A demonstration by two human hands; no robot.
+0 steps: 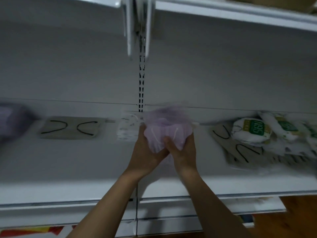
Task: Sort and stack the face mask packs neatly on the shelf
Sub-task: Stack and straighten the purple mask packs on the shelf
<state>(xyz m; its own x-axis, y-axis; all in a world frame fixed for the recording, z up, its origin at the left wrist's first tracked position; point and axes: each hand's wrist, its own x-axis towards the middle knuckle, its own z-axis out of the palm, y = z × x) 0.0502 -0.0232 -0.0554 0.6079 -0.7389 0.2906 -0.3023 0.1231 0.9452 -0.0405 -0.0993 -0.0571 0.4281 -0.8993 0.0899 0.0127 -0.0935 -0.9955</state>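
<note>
Big white shelf [85, 169] in front of us, and it's only half sorted. Over on the right there's a jumble [283, 134] of packs lying every which way, an N95 pack [251, 130] on top and grey ones fanned out beneath it. Far left, a purple stack [12, 121], blurred but clearly the same colour as what's in hand. Next along, a grey pack [72, 127] lying flat and square, then a white pack [127, 127] just beside the hands. And in the middle, here's the action: the purple pack [167, 131] is up off the board, bunched and crumpled, with the left hand [145, 155] gripping its left side and the right hand [184, 152] clutching the right, thumb pressed into the front. It's blurred, so exactly how the fingers lie underneath I can't tell. I'd say this one belongs with the purple stack far left, well apart from here. To do it well: ease that squeeze, flatten the pack between both palms first, carry it across clear of the white and grey ones, then lay it down with edges matched to the stack, not dropped on crooked.
</note>
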